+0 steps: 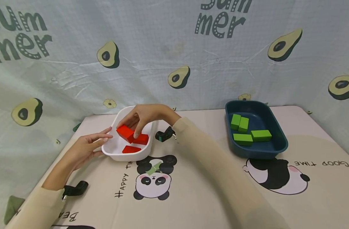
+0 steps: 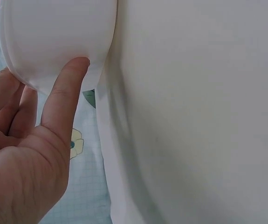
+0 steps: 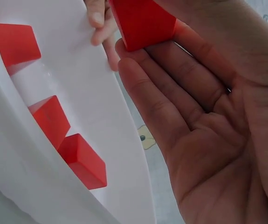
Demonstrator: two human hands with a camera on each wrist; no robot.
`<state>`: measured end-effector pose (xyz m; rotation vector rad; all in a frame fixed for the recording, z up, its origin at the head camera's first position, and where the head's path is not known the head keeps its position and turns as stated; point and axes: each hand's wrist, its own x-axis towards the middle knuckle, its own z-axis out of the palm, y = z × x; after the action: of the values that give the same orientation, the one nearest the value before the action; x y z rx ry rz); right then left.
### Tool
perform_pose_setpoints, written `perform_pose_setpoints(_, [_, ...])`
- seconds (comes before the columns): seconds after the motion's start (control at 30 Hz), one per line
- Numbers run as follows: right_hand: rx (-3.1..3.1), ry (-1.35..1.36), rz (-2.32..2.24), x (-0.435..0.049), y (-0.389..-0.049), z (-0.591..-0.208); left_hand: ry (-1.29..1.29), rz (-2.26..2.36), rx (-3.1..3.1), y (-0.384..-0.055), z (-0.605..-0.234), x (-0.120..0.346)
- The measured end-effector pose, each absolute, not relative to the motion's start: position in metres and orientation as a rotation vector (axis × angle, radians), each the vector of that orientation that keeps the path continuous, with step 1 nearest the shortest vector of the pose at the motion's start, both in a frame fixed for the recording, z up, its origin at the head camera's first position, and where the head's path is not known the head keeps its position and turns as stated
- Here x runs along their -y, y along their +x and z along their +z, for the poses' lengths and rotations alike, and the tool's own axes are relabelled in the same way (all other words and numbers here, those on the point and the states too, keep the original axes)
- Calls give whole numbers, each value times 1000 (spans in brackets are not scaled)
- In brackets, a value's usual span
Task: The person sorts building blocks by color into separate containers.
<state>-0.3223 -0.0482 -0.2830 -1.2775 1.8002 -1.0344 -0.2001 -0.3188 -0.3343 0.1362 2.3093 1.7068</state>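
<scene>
My right hand [image 1: 148, 114] pinches a red block [image 1: 124, 133] between thumb and fingers, above the white container [image 1: 125, 156]. In the right wrist view the held block [image 3: 145, 23] rests against the fingertips. Three more red blocks, one of them a lower block [image 3: 85, 163], lie inside along one wall. From the left side my left hand [image 1: 84, 149] holds the container's rim. The left wrist view has its thumb [image 2: 68, 93] on the outer wall, the other fingers passing behind the edge.
Farther right stands a dark blue container [image 1: 259, 155] with several green blocks [image 1: 261, 135] in it. A patterned cloth [image 1: 191, 203] covers the table, and a curtain with avocado prints [image 1: 220, 63] hangs behind. Black wrist devices sit on both arms, such as the left device [image 1: 75, 189].
</scene>
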Motion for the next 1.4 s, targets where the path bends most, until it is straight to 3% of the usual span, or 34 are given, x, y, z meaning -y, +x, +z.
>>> perform_pose_setpoints(0.9, [-1996,-1147,-907,71,-345,-286,151,1727,-2299,-198,-335,322])
perform_pose_setpoints(1.4, [-2240,-1411,-441,91,-341,-278,150,1715,-2310,-200,-336,319])
